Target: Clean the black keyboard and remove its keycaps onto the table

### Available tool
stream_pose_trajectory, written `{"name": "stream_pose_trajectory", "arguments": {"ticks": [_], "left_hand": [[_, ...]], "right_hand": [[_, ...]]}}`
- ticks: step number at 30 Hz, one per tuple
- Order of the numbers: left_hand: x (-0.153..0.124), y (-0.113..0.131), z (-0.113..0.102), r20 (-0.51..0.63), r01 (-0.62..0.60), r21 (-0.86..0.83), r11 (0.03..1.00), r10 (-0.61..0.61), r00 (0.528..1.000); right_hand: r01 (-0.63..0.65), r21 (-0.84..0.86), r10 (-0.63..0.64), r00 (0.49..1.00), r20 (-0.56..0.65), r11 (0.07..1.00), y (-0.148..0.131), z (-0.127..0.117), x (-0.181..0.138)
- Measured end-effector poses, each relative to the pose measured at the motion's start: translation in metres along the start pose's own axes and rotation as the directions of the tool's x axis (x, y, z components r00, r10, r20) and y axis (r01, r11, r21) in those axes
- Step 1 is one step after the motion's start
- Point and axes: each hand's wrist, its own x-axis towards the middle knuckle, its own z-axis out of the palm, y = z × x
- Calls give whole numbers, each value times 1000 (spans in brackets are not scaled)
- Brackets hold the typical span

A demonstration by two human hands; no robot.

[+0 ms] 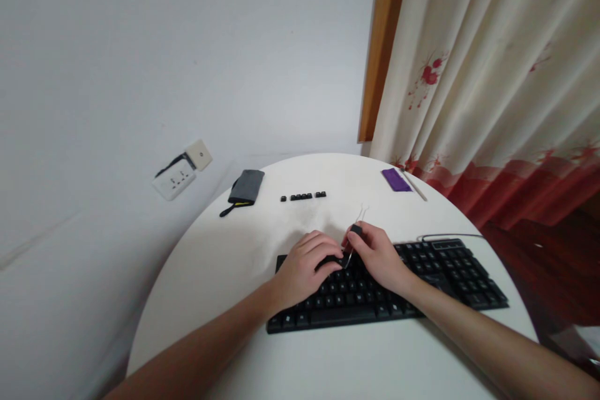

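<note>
Count for you: one keyboard (356,297), one puller (356,229), two hands, seven loose keycaps (300,197) in a row on the bench (220,256), set out as one, four, two from left to right. Also one grey pouch (247,187) left of the keycaps, one purple cloth (396,179) on the far right, one thin stick (416,187) just beside the cloth.

Hidden: your left hand (300,269) covers the keyboard's far left part; your right hand (377,256) and its forearm cross the keys right of its middle. The left hand's fingers are bent, thumb and forefinger narrowly apart at the puller's lower wires; you cannot tell whether they grip anything. Legends on the keycaps are too small to read. Both forearms and the near side of the bench run out of frame. A pale thing (581,340) at the lower right is cut off and unclear.

Keyboard: on the near half of the bench, long axis left to right, right end slightly farther from you, space bar side facing you. Puller: black grip pinched in your right hand, long axis slanting, upper wires pointing away and a little right, lower wires down at the keys.
</note>
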Motion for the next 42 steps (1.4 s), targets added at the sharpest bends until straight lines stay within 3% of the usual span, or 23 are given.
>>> {"name": "stream_pose_trajectory", "arguments": {"ticks": [8, 12, 19, 27, 30, 35, 38, 42], "left_hand": [[-1, -6, 1, -150, 90, -50, 995, -96, 984], [0, -6, 2, -160, 70, 10, 997, -68, 985], [-1, -9, 4, -181, 64, 21, 998, -59, 982], [0, -9, 4, -182, 6, 14, 1000, -3, 983], [-1, -6, 2, -204, 58, 1, 998, -56, 977], [-2, -2, 0, -181, 141, -27, 990, -144, 973], [-1, -2, 0, -164, 134, -22, 991, -136, 977], [0, -1, 0, -151, 128, -13, 992, -129, 980]], "right_hand": [[85, -4, -85, 995, 50, 996, -3, 4, -9], [134, -84, -131, 991, 34, 987, -12, -6, -4], [232, -236, -169, 951, 259, 944, -11, -20, -1], [279, -294, -186, 934, 306, 914, -12, -16, -4], [285, -301, -209, 942, 261, 910, -13, -19, 1], [186, -425, -188, 981, 38, 886, 1, -41, 54], [106, -527, -93, 994, 51, 843, 23, -52, 105], [42, -603, -3, 998, 65, 796, 56, -47, 154]]}}
